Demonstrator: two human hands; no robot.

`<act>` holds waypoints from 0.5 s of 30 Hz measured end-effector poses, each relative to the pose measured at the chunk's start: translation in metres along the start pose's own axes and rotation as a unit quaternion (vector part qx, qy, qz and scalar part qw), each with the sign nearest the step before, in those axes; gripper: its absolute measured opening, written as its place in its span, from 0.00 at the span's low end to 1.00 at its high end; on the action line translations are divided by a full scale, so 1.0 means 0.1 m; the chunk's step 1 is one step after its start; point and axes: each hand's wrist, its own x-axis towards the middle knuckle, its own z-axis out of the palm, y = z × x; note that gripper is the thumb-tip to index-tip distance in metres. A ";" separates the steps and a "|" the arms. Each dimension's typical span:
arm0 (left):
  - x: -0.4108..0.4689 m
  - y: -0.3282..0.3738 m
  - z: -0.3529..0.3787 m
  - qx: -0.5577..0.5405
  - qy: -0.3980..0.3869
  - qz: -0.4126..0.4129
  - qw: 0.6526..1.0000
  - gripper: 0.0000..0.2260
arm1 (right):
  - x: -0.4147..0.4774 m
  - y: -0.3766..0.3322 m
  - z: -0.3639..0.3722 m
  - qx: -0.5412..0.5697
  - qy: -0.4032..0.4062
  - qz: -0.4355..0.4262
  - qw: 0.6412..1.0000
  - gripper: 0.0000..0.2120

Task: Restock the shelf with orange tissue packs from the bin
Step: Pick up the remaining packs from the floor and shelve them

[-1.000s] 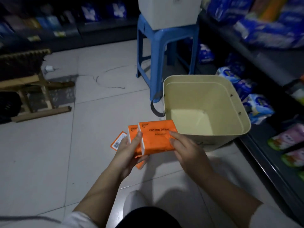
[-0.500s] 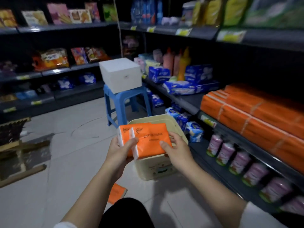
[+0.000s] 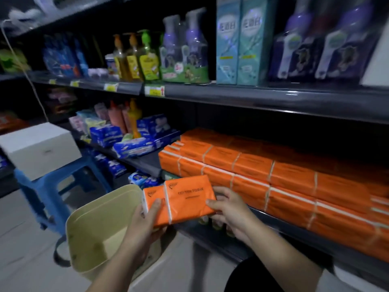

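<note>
Both hands hold a small stack of orange tissue packs (image 3: 185, 199) in front of the middle shelf. My left hand (image 3: 147, 220) grips the stack's left end with the thumb on top. My right hand (image 3: 229, 209) grips the right end, fingers curled under it. Just right of the stack, the dark shelf (image 3: 273, 223) carries long rows of stacked orange tissue packs (image 3: 263, 175). The cream bin (image 3: 92, 226) stands on the floor below my left hand; the part of its inside that shows holds nothing.
A blue plastic stool (image 3: 42, 186) with a white box (image 3: 40, 148) on it stands left of the bin. Blue tissue packs (image 3: 134, 144) and bottles fill the shelf's left part. The upper shelf (image 3: 231, 95) holds soap bottles and boxes.
The view has swung from the floor and bin up to the shelf. Both hands carried the orange packs up and right, close to the stacked orange rows.
</note>
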 end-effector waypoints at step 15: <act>0.83 0.31 -0.05 0.039 0.034 0.012 0.999 0.10 | 1.42 -0.78 -0.30 0.139 0.222 -0.027 0.965 0.15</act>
